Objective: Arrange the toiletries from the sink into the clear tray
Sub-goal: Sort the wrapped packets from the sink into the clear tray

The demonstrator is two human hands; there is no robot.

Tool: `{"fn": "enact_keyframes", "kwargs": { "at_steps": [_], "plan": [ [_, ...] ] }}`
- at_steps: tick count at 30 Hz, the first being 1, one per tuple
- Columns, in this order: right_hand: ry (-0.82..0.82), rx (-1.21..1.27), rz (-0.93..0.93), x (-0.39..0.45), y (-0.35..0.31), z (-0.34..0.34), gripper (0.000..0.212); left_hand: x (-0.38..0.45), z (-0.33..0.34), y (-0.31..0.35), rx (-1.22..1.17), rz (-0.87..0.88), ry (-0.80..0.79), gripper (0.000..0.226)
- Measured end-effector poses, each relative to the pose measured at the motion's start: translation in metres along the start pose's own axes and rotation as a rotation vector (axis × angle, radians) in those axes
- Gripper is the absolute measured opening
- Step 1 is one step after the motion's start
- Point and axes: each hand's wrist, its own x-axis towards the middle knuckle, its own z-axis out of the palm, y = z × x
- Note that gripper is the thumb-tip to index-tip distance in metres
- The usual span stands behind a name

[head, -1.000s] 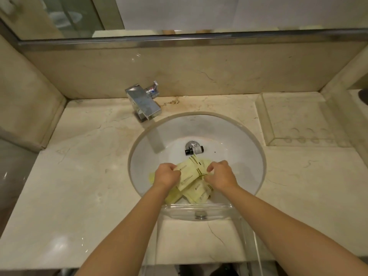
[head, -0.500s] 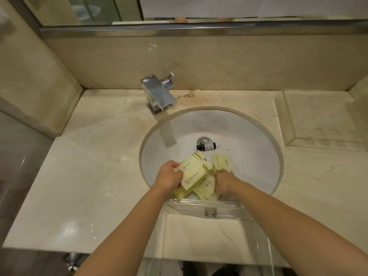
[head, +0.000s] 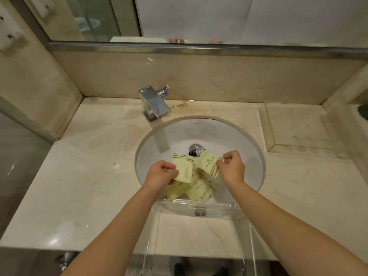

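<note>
The marble table point(head: 89, 176) fills the view, with a mirror point(head: 199, 16) along its far wall at 12 o'clock. Set into the table's middle is the round white sink point(head: 249, 152), and a chrome faucet point(head: 154, 105) stands at the basin's 11 o'clock rim. A clear tray point(head: 288, 128) rests on the table at the sink's 2 o'clock, apart from the rim and holding nothing. A second clear piece point(head: 199, 204) spans the sink's 6 o'clock edge.

Both forearms reach in from 6 o'clock. The left hand point(head: 161, 173) has its fingers pinched on a pale yellow packet point(head: 184, 170), held above the basin at its 8 o'clock side. The right hand point(head: 232, 166) has its fingers closed on the striped edge of a second yellow packet point(head: 208, 163), lifted near the centre. More yellow packets point(head: 200, 189) lie heaped in the basin at 6 o'clock, below both hands. A small dark-capped bottle point(head: 196, 152) lies beside the drain point(head: 194, 146) at the basin's 12 o'clock.
</note>
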Motion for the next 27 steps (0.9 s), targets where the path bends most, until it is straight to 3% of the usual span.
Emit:
{"fn": "enact_keyframes", "kwargs": {
  "at_steps": [4, 11, 14, 20, 23, 27],
  "plan": [
    [-0.188, 0.23, 0.09, -0.022, -0.008, -0.006, 0.043, -0.012, -0.006, 0.0, -0.042, 0.006, -0.001, 0.03],
    [-0.359, 0.522, 0.259, -0.061, -0.015, -0.019, 0.022, -0.03, -0.013, 0.005, -0.046, -0.026, -0.123, 0.06],
    [-0.457, 0.536, 0.304, -0.078, -0.016, -0.024, 0.02, -0.04, -0.012, 0.008, -0.038, -0.024, -0.233, 0.055],
    [-0.586, 0.389, 0.237, -0.103, -0.019, -0.026, 0.035, -0.06, -0.005, 0.003, 0.058, 0.048, -0.36, 0.049],
    [-0.572, 0.385, 0.224, -0.108, -0.02, -0.028, 0.024, -0.07, -0.005, 0.0, 0.057, 0.105, -0.414, 0.042],
    [-0.499, 0.338, 0.197, -0.112, -0.021, -0.033, 0.025, -0.076, -0.007, 0.0, 0.03, 0.138, -0.512, 0.036]
  ]
}}
